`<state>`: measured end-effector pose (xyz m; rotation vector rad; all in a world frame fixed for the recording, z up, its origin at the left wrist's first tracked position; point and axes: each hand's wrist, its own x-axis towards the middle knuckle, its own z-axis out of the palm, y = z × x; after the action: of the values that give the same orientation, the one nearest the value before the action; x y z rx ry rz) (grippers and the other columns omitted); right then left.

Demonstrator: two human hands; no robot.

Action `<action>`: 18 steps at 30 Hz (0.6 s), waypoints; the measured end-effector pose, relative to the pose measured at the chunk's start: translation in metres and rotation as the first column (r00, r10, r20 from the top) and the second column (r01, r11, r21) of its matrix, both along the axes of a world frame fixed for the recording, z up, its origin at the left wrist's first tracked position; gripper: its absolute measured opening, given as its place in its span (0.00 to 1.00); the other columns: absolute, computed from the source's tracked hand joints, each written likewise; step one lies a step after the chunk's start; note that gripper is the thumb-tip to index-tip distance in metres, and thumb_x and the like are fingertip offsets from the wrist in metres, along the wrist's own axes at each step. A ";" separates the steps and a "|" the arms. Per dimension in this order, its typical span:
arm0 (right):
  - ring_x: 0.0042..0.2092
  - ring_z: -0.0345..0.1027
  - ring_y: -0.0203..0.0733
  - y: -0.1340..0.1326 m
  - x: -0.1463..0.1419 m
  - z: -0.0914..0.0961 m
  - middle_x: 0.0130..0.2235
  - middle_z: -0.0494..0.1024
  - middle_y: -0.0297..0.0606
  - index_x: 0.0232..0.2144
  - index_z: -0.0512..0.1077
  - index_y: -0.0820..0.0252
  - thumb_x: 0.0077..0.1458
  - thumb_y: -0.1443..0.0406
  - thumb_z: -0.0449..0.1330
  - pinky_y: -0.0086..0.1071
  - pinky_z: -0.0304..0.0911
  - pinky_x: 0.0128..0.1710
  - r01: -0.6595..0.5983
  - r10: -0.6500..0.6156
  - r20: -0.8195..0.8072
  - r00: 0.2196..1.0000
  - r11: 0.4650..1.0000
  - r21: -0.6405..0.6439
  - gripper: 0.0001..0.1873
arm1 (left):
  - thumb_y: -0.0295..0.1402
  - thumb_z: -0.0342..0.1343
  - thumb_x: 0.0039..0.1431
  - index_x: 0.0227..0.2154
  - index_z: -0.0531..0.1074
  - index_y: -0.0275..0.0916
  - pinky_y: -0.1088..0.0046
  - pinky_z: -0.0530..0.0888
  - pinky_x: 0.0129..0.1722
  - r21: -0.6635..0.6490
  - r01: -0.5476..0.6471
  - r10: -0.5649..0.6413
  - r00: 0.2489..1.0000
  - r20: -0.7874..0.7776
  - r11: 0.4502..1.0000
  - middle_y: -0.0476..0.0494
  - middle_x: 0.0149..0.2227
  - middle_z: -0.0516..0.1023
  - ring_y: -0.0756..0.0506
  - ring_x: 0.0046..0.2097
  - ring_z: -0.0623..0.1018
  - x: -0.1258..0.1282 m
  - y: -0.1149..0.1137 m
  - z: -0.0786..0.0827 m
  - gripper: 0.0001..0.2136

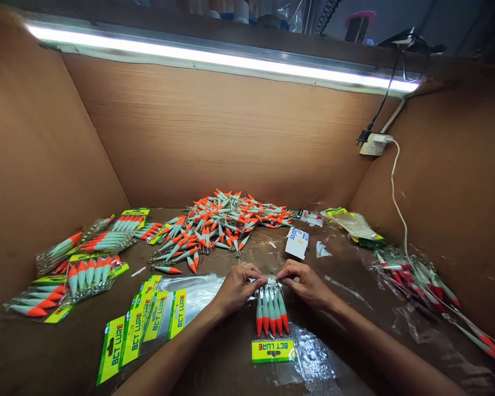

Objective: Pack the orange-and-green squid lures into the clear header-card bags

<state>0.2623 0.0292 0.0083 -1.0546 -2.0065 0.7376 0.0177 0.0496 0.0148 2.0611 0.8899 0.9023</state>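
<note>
Both my left hand (244, 283) and my right hand (296, 279) pinch the far end of a clear plastic lure bag (272, 313), one at each corner. Several white-and-orange fishing lures lie side by side in it, orange tips toward me. Its yellow-green BCT LURE header (274, 351) lies at the near end, upside down from my side. What the fingertips do at the bag's edge is too small to make out. Left of my left hand, flat bags with BCT LURE headers (137, 327) lie fanned out and overlapping.
A big heap of loose lures (220, 223) lies at the back. Filled lure packs (91, 275) are piled on the left. A white card (297, 243), more bags (355, 226) and red-and-white lures (421, 280) lie to the right. A white cord (394, 181) hangs along the right wall.
</note>
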 end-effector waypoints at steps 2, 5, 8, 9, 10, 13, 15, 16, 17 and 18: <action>0.38 0.69 0.39 -0.003 0.000 -0.008 0.35 0.74 0.36 0.37 0.79 0.58 0.61 0.69 0.59 0.31 0.63 0.38 -0.006 0.003 0.035 0.999 0.996 0.088 0.08 | 0.40 0.55 0.64 0.34 0.84 0.45 0.67 0.71 0.47 0.019 0.035 -0.035 0.999 -0.013 0.999 0.40 0.39 0.83 0.42 0.42 0.80 -0.001 0.001 -0.004 0.13; 0.38 0.68 0.39 -0.007 0.000 -0.020 0.35 0.72 0.37 0.39 0.79 0.58 0.61 0.71 0.57 0.31 0.62 0.37 -0.034 0.013 0.116 0.993 0.983 0.180 0.10 | 0.40 0.60 0.60 0.46 0.80 0.47 0.61 0.69 0.56 -0.023 0.091 -0.092 0.996 -0.019 0.996 0.40 0.50 0.81 0.38 0.55 0.77 0.000 0.003 -0.009 0.13; 0.38 0.67 0.40 -0.010 0.000 -0.029 0.36 0.72 0.39 0.39 0.78 0.58 0.63 0.70 0.56 0.32 0.63 0.37 -0.058 0.016 0.183 0.983 0.973 0.222 0.11 | 0.39 0.72 0.43 0.58 0.70 0.47 0.61 0.70 0.56 -0.081 0.187 -0.192 0.979 -0.060 0.979 0.39 0.56 0.76 0.36 0.57 0.75 0.003 0.003 -0.011 0.36; 0.38 0.67 0.40 -0.011 0.000 -0.031 0.36 0.72 0.39 0.39 0.78 0.58 0.63 0.70 0.56 0.32 0.63 0.37 -0.059 0.011 0.201 0.980 0.970 0.235 0.11 | 0.39 0.73 0.42 0.58 0.70 0.47 0.62 0.71 0.55 -0.090 0.215 -0.223 0.971 -0.081 0.972 0.40 0.55 0.77 0.36 0.55 0.77 0.003 0.002 -0.011 0.37; 0.38 0.67 0.40 -0.012 0.001 -0.033 0.36 0.72 0.39 0.39 0.78 0.57 0.63 0.69 0.56 0.32 0.63 0.37 -0.057 0.000 0.219 0.976 0.966 0.253 0.11 | 0.38 0.72 0.43 0.57 0.71 0.49 0.62 0.72 0.54 -0.088 0.230 -0.238 0.965 -0.106 0.969 0.42 0.53 0.79 0.36 0.54 0.78 0.003 0.000 -0.012 0.35; 0.37 0.66 0.41 -0.015 0.005 -0.037 0.35 0.72 0.40 0.40 0.78 0.56 0.64 0.69 0.55 0.33 0.61 0.37 -0.072 -0.038 0.306 0.951 0.938 0.340 0.11 | 0.38 0.69 0.50 0.54 0.74 0.52 0.61 0.71 0.54 -0.018 0.202 -0.201 0.960 -0.194 0.979 0.43 0.52 0.80 0.36 0.55 0.77 0.002 -0.007 -0.017 0.26; 0.36 0.65 0.41 -0.017 0.008 -0.038 0.34 0.74 0.40 0.43 0.77 0.55 0.65 0.68 0.53 0.34 0.60 0.37 -0.125 -0.049 0.387 0.921 0.902 0.413 0.13 | 0.37 0.67 0.53 0.55 0.73 0.53 0.59 0.69 0.57 0.059 0.194 -0.174 0.955 -0.241 0.979 0.43 0.55 0.78 0.36 0.58 0.75 0.000 -0.012 -0.023 0.25; 0.36 0.65 0.41 -0.018 0.009 -0.037 0.34 0.74 0.40 0.45 0.77 0.55 0.66 0.68 0.51 0.34 0.60 0.36 -0.162 -0.046 0.425 0.904 0.883 0.441 0.14 | 0.37 0.66 0.55 0.56 0.72 0.54 0.59 0.67 0.59 0.096 0.212 -0.181 0.948 -0.262 0.973 0.44 0.56 0.77 0.36 0.59 0.74 0.000 -0.014 -0.027 0.24; 0.35 0.65 0.41 -0.018 0.011 -0.036 0.34 0.75 0.40 0.47 0.76 0.54 0.67 0.68 0.50 0.34 0.60 0.36 -0.200 -0.037 0.457 0.889 0.865 0.460 0.15 | 0.36 0.64 0.58 0.56 0.71 0.55 0.59 0.65 0.60 0.130 0.235 -0.191 0.940 -0.281 0.963 0.44 0.56 0.77 0.37 0.60 0.73 -0.001 -0.016 -0.029 0.23; 0.34 0.65 0.41 -0.019 0.013 -0.034 0.34 0.76 0.40 0.48 0.75 0.54 0.67 0.67 0.50 0.34 0.60 0.36 -0.233 -0.026 0.481 0.876 0.852 0.470 0.16 | 0.36 0.60 0.62 0.57 0.70 0.55 0.59 0.64 0.61 0.160 0.256 -0.200 0.933 -0.300 0.953 0.45 0.56 0.76 0.38 0.60 0.72 -0.001 -0.019 -0.031 0.21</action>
<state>0.2750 0.0100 -0.0262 -0.8455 -2.4996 -0.0546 0.0165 0.0310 -0.0166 2.4497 0.7026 0.5995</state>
